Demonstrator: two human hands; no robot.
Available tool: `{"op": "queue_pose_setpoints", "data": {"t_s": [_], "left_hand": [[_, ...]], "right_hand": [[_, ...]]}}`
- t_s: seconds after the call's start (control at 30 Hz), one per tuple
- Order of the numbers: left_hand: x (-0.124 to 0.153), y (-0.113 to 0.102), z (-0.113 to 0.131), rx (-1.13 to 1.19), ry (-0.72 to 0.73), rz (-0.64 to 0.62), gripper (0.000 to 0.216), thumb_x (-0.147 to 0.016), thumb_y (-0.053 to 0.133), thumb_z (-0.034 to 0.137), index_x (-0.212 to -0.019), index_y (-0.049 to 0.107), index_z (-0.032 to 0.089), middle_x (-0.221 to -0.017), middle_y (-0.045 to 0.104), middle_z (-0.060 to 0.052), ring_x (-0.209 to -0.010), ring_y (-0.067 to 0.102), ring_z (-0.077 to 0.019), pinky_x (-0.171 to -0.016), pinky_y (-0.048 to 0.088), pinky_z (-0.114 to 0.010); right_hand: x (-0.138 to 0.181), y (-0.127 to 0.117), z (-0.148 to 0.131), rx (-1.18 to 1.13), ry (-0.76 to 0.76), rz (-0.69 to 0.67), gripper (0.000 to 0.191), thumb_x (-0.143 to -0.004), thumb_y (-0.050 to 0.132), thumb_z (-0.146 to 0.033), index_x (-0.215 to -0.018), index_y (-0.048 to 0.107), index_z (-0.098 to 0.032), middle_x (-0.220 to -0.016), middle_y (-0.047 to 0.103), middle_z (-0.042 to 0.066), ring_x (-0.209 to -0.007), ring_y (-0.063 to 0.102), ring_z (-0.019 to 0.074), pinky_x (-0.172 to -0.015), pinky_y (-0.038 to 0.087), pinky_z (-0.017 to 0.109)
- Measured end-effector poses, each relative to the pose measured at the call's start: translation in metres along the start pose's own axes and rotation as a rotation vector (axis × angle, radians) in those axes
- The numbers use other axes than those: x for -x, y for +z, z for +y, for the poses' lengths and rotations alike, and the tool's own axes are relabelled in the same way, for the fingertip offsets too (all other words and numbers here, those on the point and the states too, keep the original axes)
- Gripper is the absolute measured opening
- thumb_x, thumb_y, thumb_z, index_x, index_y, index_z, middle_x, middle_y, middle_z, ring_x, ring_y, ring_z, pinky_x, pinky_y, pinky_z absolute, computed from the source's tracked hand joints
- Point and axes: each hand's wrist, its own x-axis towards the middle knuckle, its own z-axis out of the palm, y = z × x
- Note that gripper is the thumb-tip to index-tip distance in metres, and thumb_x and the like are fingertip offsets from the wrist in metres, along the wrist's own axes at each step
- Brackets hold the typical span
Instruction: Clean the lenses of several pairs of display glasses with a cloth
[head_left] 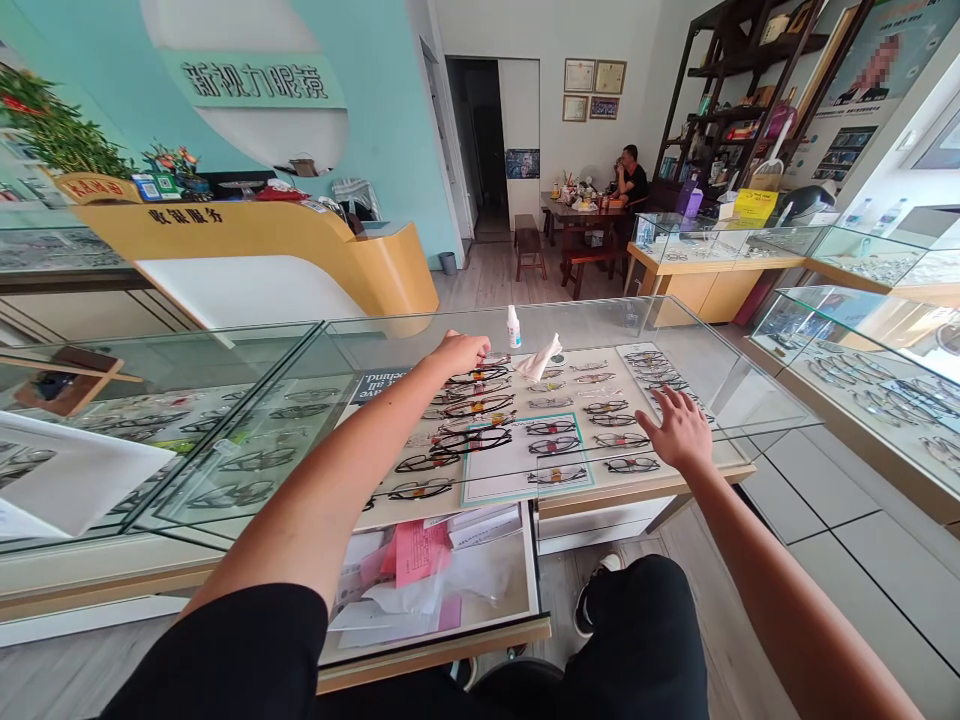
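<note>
My left hand [463, 353] reaches across the glass counter [420, 330], fingers curled together at the far end of a column of eyeglasses. A thin pair of eyeglasses [496, 360] shows right at those fingertips, partly hidden by the hand. Nearer to me, several dark-framed eyeglasses [480, 406] lie in the same column, seemingly on the glass top. Over the counter's right part, my right hand [681, 430] is spread with nothing in it. Between the hands, towards the far edge, stand a small white spray bottle [513, 328] and a crumpled white cloth [540, 360].
Under the glass, more eyeglasses [555, 446] lie in rows. Below the counter a drawer [517, 630] is pulled out, holding pink and white papers and plastic bags. A white tray or box [90, 475] is at left. Another person [631, 180] sits at a far table.
</note>
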Motion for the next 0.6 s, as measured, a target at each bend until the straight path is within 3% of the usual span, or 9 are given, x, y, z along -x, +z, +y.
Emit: {"op": "queue_pose_setpoints", "data": {"t_s": [0.17, 0.27, 0.43, 0.6], "left_hand": [[0.017, -0.015, 0.014, -0.043, -0.019, 0.04, 0.032, -0.094, 0.063, 0.035, -0.122, 0.076, 0.029, -0.127, 0.089, -0.01, -0.128, 0.077, -0.0364, -0.124, 0.044, -0.054], [0.05, -0.027, 0.023, -0.045, -0.008, 0.113, 0.039, -0.101, 0.06, 0.04, -0.135, 0.075, 0.027, -0.142, 0.083, -0.013, -0.14, 0.071, -0.0392, -0.13, 0.04, -0.055], [0.152, -0.03, 0.018, -0.039, 0.102, 0.241, 0.037, -0.109, 0.054, 0.046, -0.131, 0.077, 0.028, -0.137, 0.082, -0.011, -0.141, 0.069, -0.0386, -0.131, 0.041, -0.056], [0.261, -0.005, -0.038, -0.052, -0.157, 0.21, 0.04, -0.105, 0.056, 0.048, -0.136, 0.074, 0.029, -0.147, 0.08, -0.011, -0.145, 0.068, -0.0387, -0.129, 0.048, -0.055]], "right_hand": [[0.001, -0.003, -0.001, 0.005, 0.011, -0.013, 0.075, -0.116, 0.041, -0.065, -0.172, 0.061, -0.019, -0.186, 0.055, 0.014, -0.173, 0.043, 0.0378, -0.141, 0.038, 0.056], [0.002, -0.001, 0.003, -0.004, -0.011, 0.034, 0.074, -0.116, 0.042, -0.065, -0.17, 0.063, -0.019, -0.183, 0.058, 0.015, -0.17, 0.046, 0.0382, -0.14, 0.039, 0.057], [-0.001, 0.005, 0.017, -0.055, -0.015, 0.055, 0.074, -0.114, 0.045, -0.066, -0.168, 0.065, -0.02, -0.18, 0.059, 0.017, -0.167, 0.047, 0.0418, -0.137, 0.041, 0.062], [-0.001, -0.006, 0.015, -0.133, -0.053, 0.119, 0.06, -0.11, 0.055, -0.05, -0.154, 0.076, -0.015, -0.163, 0.072, 0.023, -0.151, 0.06, 0.0457, -0.129, 0.046, 0.063]]}}
